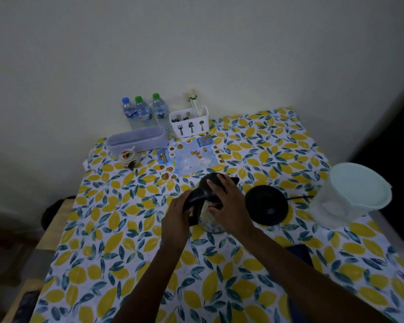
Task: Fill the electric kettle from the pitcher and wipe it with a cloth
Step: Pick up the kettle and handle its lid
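The electric kettle [207, 214], with a black lid, black handle and shiny body, stands on the lemon-print tablecloth [117, 241] at the middle of the table. My left hand [176, 219] grips its black handle. My right hand [229, 201] lies over the lid, fingers on top and thumb against the body. The kettle's round black base [266, 205] sits just to its right, with a cord running right. A translucent pitcher [350, 194] with a pale green lid stands at the right edge. A dark blue cloth [299, 252] lies partly hidden behind my right forearm.
Three water bottles [143, 111] stand against the wall, next to a white cutlery holder [189, 123]. A lilac plastic container [138, 139], a small ceramic jar [128, 157] and a printed menu sheet [189, 157] lie at the back of the table. The table's left edge drops to a wooden bench.
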### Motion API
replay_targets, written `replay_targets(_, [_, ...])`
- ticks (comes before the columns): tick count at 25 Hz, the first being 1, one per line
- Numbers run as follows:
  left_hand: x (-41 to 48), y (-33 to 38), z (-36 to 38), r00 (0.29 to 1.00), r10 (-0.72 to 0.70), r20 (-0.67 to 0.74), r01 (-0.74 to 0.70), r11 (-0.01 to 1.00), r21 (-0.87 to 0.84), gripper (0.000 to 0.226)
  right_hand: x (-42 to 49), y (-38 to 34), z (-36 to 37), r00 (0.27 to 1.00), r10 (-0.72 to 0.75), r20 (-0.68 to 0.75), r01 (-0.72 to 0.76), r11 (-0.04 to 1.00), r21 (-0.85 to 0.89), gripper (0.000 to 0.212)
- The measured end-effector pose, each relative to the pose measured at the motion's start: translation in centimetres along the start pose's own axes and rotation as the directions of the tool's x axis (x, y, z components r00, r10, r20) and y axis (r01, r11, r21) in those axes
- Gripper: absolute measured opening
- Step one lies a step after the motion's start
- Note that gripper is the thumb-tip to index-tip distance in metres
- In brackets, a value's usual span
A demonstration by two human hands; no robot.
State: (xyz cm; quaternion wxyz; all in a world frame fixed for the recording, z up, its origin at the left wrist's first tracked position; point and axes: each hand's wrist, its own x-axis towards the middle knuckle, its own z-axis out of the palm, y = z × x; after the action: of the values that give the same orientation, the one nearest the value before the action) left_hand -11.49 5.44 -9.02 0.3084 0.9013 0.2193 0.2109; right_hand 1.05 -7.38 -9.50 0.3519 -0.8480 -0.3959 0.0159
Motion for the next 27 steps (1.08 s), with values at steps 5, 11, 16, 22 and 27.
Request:
replay_targets(5, [4.1, 4.5, 2.7, 0.995, 0.09, 0.048, -0.084, 0.991, -0.108, 0.046, 0.9, 2.0, -5.8, 0.983, 0.036, -0.179, -0.053, 0.994, -0.093, 0.074])
replay_targets(11, [6.8, 8.8, 8.2, 0.964, 0.17, 0.206, -0.133, 0.974, -0.181, 0.048, -0.5, 7.0, -9.9, 0.946, 0.181, -0.267, -0.232, 0.958, -0.17, 0.073])
replay_targets(16, [7.2, 9.0, 10.8, 0.939, 0.161, 0.303, -0.121, 0.982, -0.147, 0.049, -1.9, 9.2, -9.6, 0.932, 0.237, -0.276, -0.289, 0.943, -0.166, 0.07])
replay_targets(22, [8.0, 9.2, 10.5, 0.925, 0.091, 0.369, -0.044, 0.99, -0.133, 0.051, -1.5, 9.5, -9.0, 0.935, 0.26, -0.24, -0.314, 0.923, -0.225, 0.072])
replay_targets(27, [6.8, 8.9, 9.0, 0.912, 0.145, 0.384, -0.176, 0.983, 0.049, 0.057, -2.0, 9.3, -9.4, 0.956, 0.17, -0.239, -0.262, 0.862, -0.434, 0.07])
